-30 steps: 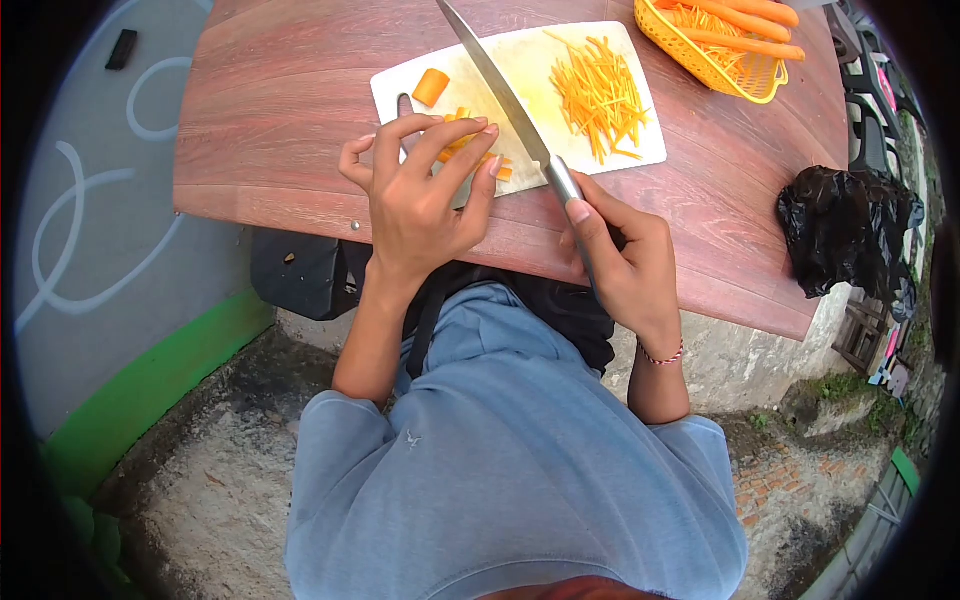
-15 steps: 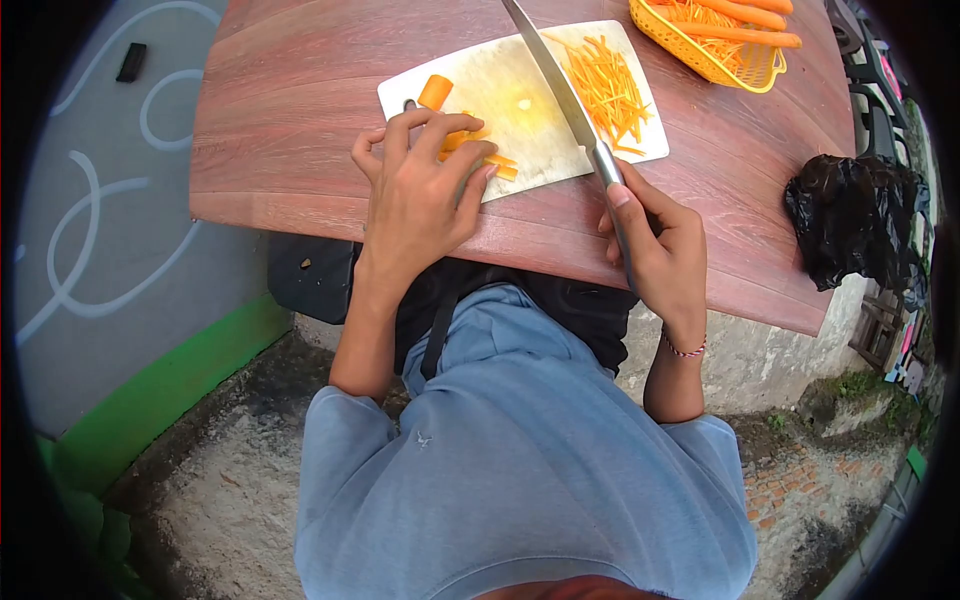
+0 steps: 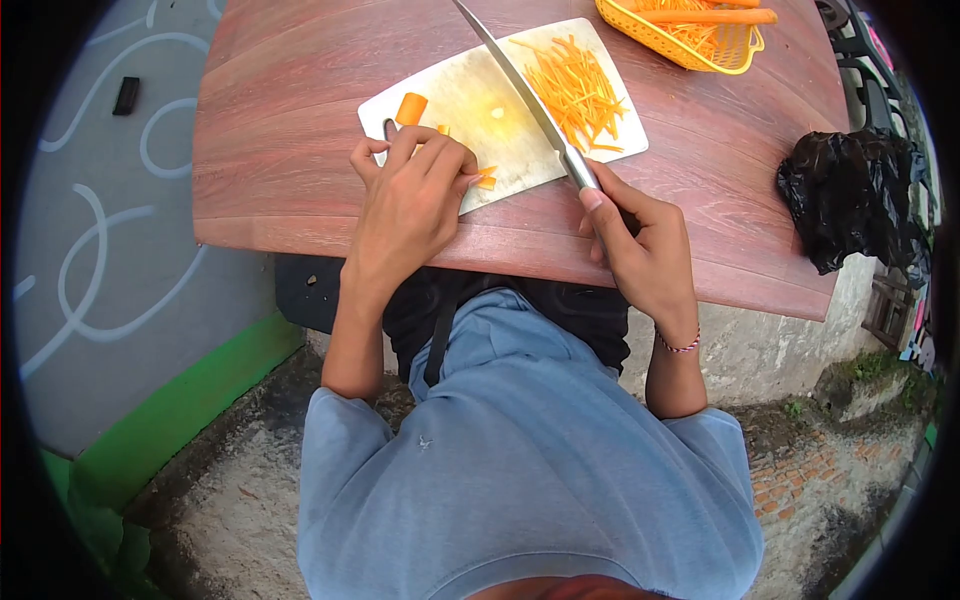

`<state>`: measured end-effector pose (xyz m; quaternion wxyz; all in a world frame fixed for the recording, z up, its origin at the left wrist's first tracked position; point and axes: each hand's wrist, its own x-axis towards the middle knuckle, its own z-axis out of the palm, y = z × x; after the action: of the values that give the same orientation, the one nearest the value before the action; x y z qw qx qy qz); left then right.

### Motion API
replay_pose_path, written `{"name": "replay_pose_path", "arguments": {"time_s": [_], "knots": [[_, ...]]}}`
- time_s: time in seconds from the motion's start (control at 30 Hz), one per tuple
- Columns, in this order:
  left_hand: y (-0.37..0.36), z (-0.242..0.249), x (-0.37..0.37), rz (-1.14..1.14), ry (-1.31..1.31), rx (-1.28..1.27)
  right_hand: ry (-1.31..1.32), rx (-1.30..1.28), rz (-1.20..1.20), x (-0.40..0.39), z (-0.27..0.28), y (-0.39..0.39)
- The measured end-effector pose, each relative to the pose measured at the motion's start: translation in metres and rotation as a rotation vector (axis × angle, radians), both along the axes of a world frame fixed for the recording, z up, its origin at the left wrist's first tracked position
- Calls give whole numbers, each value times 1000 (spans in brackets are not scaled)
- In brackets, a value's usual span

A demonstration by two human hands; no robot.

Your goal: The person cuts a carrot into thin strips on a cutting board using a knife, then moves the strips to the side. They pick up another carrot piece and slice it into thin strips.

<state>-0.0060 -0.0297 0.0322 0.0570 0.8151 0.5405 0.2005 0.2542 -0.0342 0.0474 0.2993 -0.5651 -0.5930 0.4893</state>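
Note:
A white cutting board (image 3: 520, 160) lies near the table's front edge. My left hand (image 3: 410, 195) is over its left part, fingers curled down on carrot slices (image 3: 487, 179) that show only partly beside the fingertips. A short carrot chunk (image 3: 411, 109) lies just beyond this hand. My right hand (image 3: 640, 235) is wrapped round the handle of a long knife (image 3: 522, 85), its blade slanting up and left above the board. Thin carrot strips (image 3: 575, 92) are heaped on the board's right side, right of the blade.
A yellow basket (image 3: 665, 45) with whole carrots and shreds stands at the back right of the wooden table (image 3: 290, 130). At the right edge is a black plastic bag (image 3: 850, 200). A small dark object (image 3: 126, 96) lies on the grey surface at the left.
The fingers of my left hand have drawn closer together over the slices, covering more of them. The board, knife and basket appear slightly further left as the view shifts.

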Motion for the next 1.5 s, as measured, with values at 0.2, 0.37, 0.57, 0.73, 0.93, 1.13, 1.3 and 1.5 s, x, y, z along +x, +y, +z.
{"name": "replay_pose_path", "arguments": {"time_s": [0.2,0.37,0.57,0.73,0.93,1.13,1.3,1.5], "knots": [[1,4,5,-23,18,3,-10,13,15,1,-3,1],[1,6,8,-40,53,-51,-8,19,12,1,-3,0],[2,6,9,-79,127,-71,4,54,18,0,-4,-1],[12,12,6,-88,62,1,-35,24,23,1,-1,0],[31,11,8,-82,-173,-54,-35,18,20,0,-1,-1],[39,-6,18,54,-252,-75,-3,-86,29,-4,10,0],[33,-8,19,163,-159,138,34,-91,13,-8,9,-1],[19,-23,15,13,-89,245,60,-125,25,-16,8,0]]}}
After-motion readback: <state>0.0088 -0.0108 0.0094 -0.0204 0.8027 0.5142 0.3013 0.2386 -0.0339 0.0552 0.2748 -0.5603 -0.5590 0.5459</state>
